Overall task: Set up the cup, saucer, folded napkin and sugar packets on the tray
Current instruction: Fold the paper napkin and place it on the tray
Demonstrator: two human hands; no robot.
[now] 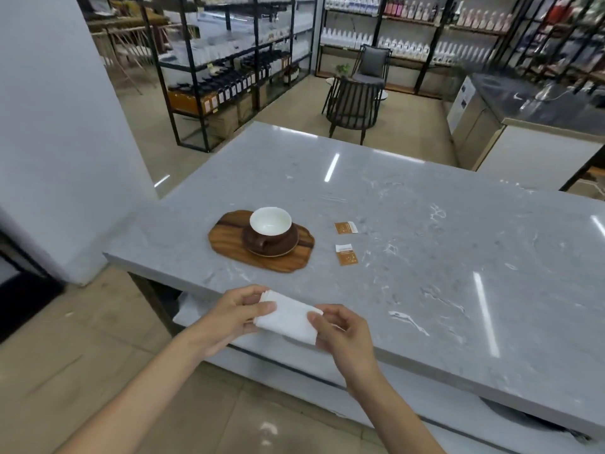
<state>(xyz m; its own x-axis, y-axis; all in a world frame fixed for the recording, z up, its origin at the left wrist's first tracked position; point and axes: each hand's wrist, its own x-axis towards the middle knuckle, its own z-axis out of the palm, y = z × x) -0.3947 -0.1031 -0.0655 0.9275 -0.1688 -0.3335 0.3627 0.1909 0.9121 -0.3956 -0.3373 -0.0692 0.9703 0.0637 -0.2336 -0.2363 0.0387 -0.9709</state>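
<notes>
A wooden tray (229,244) lies on the grey marble counter. On its right half a brown saucer (288,247) carries a brown cup (270,228) with a white inside, upright. Two brown-and-white sugar packets lie flat on the counter to the right of the tray, one farther (345,228) and one nearer (346,254). At the counter's near edge both hands hold a folded white napkin (288,317) just above the stone. My left hand (233,317) pinches its left end, and my right hand (343,332) pinches its right end.
The marble counter (425,257) stretches far to the right. A white pillar (59,132) stands at the left. Dark chairs (353,103) and black shelving racks (229,60) stand beyond the counter, with another counter (537,106) at the far right.
</notes>
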